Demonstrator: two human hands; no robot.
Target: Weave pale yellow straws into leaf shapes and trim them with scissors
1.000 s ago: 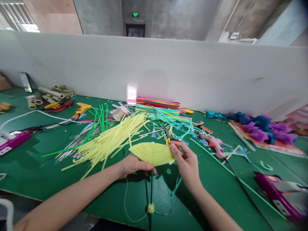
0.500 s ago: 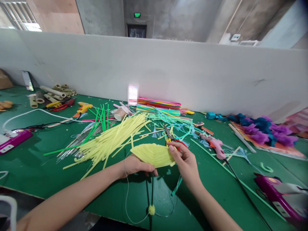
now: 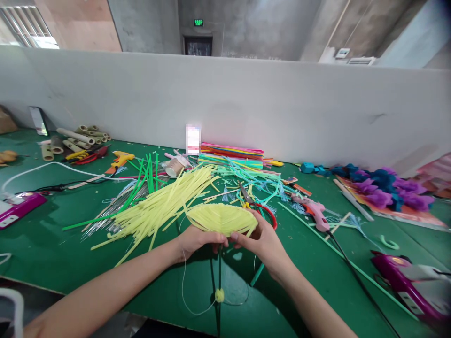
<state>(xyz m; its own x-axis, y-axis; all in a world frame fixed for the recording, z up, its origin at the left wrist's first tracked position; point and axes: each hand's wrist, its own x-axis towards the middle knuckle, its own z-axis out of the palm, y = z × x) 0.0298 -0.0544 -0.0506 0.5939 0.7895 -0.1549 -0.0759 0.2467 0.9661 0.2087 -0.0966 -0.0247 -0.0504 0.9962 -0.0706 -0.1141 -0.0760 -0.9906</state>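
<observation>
Leaf, yellow and ridged, is being held up between both hands, over the near middle of the green worktop. Below it, a dark stem is running toward the near edge, passing a small yellow ball, while a thin thread is looping out beside it. The left hand is pinching the lower left edge, thumb in front, other fingers partly hidden underneath. The right hand is pinching the lower right edge, its thumb nearly meeting the left one. Near the right corner, a purple power strip is lying. Just beyond the right hand, red-handled scissors are lying; yellow strips are spreading leftward in a pile, and a pink glue gun is resting rightward. Farther back, coloured strips are lying stacked before a white partition. Above, an exit sign is glowing green.
</observation>
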